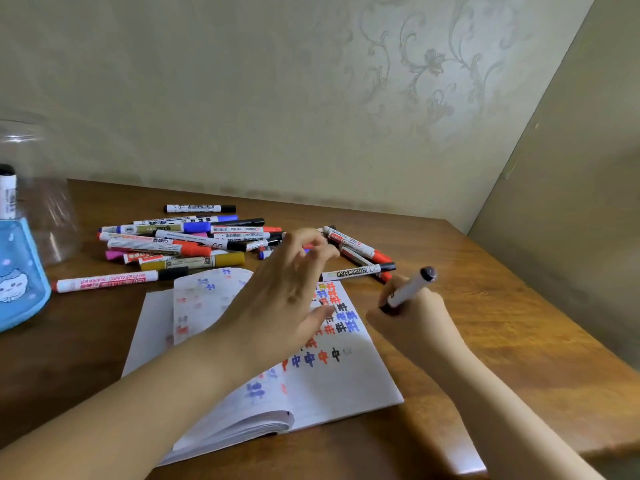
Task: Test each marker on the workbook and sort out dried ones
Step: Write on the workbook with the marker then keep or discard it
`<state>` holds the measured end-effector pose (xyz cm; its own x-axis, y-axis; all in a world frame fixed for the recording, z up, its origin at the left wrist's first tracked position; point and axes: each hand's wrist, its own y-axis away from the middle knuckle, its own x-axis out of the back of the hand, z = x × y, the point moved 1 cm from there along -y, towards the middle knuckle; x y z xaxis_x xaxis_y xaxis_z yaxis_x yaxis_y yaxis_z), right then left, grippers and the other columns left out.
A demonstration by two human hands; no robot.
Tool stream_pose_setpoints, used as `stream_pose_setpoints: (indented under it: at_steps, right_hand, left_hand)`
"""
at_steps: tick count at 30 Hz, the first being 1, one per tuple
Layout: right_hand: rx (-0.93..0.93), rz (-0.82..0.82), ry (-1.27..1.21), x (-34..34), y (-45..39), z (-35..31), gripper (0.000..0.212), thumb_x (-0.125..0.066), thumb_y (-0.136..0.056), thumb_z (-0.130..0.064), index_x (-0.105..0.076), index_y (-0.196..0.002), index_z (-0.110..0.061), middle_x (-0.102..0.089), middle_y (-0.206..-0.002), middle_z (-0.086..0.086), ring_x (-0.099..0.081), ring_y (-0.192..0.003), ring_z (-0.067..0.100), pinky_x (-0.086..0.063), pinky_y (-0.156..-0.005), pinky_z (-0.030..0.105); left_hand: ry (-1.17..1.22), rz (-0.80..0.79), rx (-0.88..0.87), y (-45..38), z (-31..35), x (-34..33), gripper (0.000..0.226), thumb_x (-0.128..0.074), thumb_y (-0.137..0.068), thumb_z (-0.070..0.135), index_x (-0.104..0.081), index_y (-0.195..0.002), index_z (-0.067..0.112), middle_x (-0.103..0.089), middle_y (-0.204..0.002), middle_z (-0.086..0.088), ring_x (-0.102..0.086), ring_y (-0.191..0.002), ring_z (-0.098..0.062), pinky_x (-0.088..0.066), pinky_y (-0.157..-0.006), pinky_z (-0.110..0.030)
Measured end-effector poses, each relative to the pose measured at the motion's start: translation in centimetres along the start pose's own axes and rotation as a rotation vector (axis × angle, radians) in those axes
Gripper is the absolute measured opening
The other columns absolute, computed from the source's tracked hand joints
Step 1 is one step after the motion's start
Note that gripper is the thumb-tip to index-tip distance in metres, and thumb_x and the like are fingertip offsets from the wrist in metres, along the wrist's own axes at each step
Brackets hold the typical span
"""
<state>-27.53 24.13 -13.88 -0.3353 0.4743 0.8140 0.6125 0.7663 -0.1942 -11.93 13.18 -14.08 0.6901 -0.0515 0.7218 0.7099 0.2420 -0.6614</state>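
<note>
Right now the right hand (412,306) grips a white marker (408,288) in a fist, dark capped end pointing up and away, lower end hidden in the palm. It sits just off the right edge of the open workbook (332,386), low over the wooden table (502,327).

Left hand (287,289) reaches across the workbook toward the far marker pile (180,240), fingers spread and loosely bent, holding nothing visible. Fingertips are at the pile's right end; contact with a marker cannot be told, blurred there.

Workbook lies open at centre near, right page covered with red, blue and black test characters. Left page curls up, ink showing through it.

Pile lies far left of centre: many markers, red, blue, black, yellow and pink caps, overlapping. One black-capped marker (199,208) lies apart just beyond the pile. A long red-printed marker (117,280) lies near side of the pile, by the workbook's far left corner. Right of the left hand, a small group of red markers (356,245) and a black-capped whiteboard marker (360,271) lie crossing each other.

Far left: a clear plastic container (38,188) with a marker standing inside, and a blue pouch (17,275) with a cartoon print in front of it.
</note>
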Motion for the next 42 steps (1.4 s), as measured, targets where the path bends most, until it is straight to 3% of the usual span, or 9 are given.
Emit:
stream_pose_setpoints:
  at_steps: [2, 5, 8, 12, 18, 23, 33, 37, 42]
  right_hand:
    - [-0.039, 0.024, -0.198, 0.0, 0.0, 0.6, 0.013, -0.064, -0.080, -0.012, -0.052, -0.075, -0.013, -0.060, -0.065, 0.010, -0.049, -0.050, 0.013, -0.036, -0.043, 0.022]
    - [-0.087, -0.080, -0.425, -1.2, 0.5, 0.7, 0.010, -0.061, -0.083, -0.010, -0.055, -0.075, -0.011, -0.057, -0.055, 0.006, -0.046, -0.047, 0.012, -0.035, -0.047, 0.025]
    - [-0.077, -0.158, -0.537, -2.8, 0.8, 0.8, 0.020, -0.057, -0.087, -0.008, -0.057, -0.069, -0.016, -0.055, -0.049, -0.002, -0.045, -0.046, 0.011, -0.033, -0.046, 0.022]
    - [-0.027, -0.085, -0.638, -3.4, 1.0, 1.4, 0.023, -0.066, -0.086, -0.012, -0.050, -0.069, -0.007, -0.049, -0.043, -0.010, -0.045, -0.040, -0.001, -0.031, -0.043, 0.011]
    - [0.067, 0.003, -0.482, -3.8, 1.0, 2.0, 0.032, -0.068, -0.081, -0.009, -0.044, -0.060, -0.010, -0.043, -0.050, -0.008, -0.039, -0.047, 0.001, -0.030, -0.045, 0.011]
    - [0.093, 0.054, -0.434, -3.8, 0.9, 2.5, 0.041, -0.067, -0.082, -0.011, -0.034, -0.057, -0.010, -0.037, -0.051, -0.006, -0.033, -0.049, 0.004, -0.029, -0.047, 0.014]
    - [0.107, 0.001, -0.393, -3.9, 1.1, 2.7, 0.036, -0.065, -0.080, -0.003, -0.036, -0.060, -0.002, -0.041, -0.056, 0.003, -0.036, -0.051, 0.004, -0.030, -0.048, 0.015]
    - [0.120, 0.016, -0.388, -4.0, 1.1, 2.6, 0.036, -0.067, -0.081, -0.007, -0.038, -0.058, -0.005, -0.040, -0.053, -0.007, -0.037, -0.051, 0.003, -0.032, -0.049, 0.014]
    - [0.103, 0.069, -0.372, -4.0, 0.9, 2.8, 0.034, -0.063, -0.078, -0.001, -0.035, -0.058, -0.004, -0.038, -0.052, -0.005, -0.036, -0.051, 0.004, -0.029, -0.047, 0.015]
  left_hand:
    - [-0.010, -0.083, 0.056, 0.7, -0.6, -0.5, 0.050, -0.072, -0.077, 0.026, -0.046, -0.119, 0.017, -0.042, -0.120, 0.000, -0.050, -0.097, -0.011, -0.037, -0.080, -0.019]
    - [0.004, -0.261, 0.067, 1.7, -1.5, -1.5, 0.026, -0.056, -0.088, 0.032, -0.060, -0.111, 0.020, -0.059, -0.112, 0.004, -0.053, -0.105, -0.013, -0.037, -0.093, -0.024]
    - [0.046, -0.337, 0.087, 2.7, -2.3, -2.4, 0.023, -0.046, -0.093, 0.036, -0.062, -0.106, 0.026, -0.060, -0.105, 0.012, -0.050, -0.100, -0.006, -0.036, -0.096, -0.024]
    - [0.109, -0.353, 0.096, 3.4, -3.0, -3.1, 0.034, -0.036, -0.091, 0.045, -0.063, -0.105, 0.031, -0.060, -0.103, 0.018, -0.048, -0.099, 0.002, -0.028, -0.095, -0.012]
    - [0.193, -0.314, 0.104, 4.1, -3.9, -3.8, 0.053, -0.020, -0.080, 0.052, -0.067, -0.097, 0.032, -0.063, -0.098, 0.019, -0.052, -0.097, 0.002, -0.023, -0.090, -0.007]
    - [0.209, -0.325, 0.122, 4.3, -4.0, -3.9, 0.051, -0.022, -0.081, 0.052, -0.067, -0.095, 0.033, -0.063, -0.098, 0.020, -0.052, -0.097, 0.003, -0.024, -0.090, -0.008]
    - [0.213, -0.311, 0.134, 4.5, -4.1, -4.0, 0.042, -0.029, -0.083, 0.045, -0.068, -0.089, 0.034, -0.065, -0.095, 0.022, -0.049, -0.096, 0.005, -0.025, -0.087, -0.009]
    - [0.194, -0.308, 0.126, 4.5, -4.1, -4.0, 0.040, -0.030, -0.084, 0.044, -0.069, -0.089, 0.034, -0.064, -0.093, 0.023, -0.046, -0.097, 0.006, -0.026, -0.084, -0.009]
    - [0.209, -0.293, 0.124, 4.4, -4.1, -4.0, 0.043, -0.028, -0.083, 0.046, -0.069, -0.090, 0.034, -0.064, -0.094, 0.022, -0.046, -0.099, 0.005, -0.026, -0.085, -0.009]
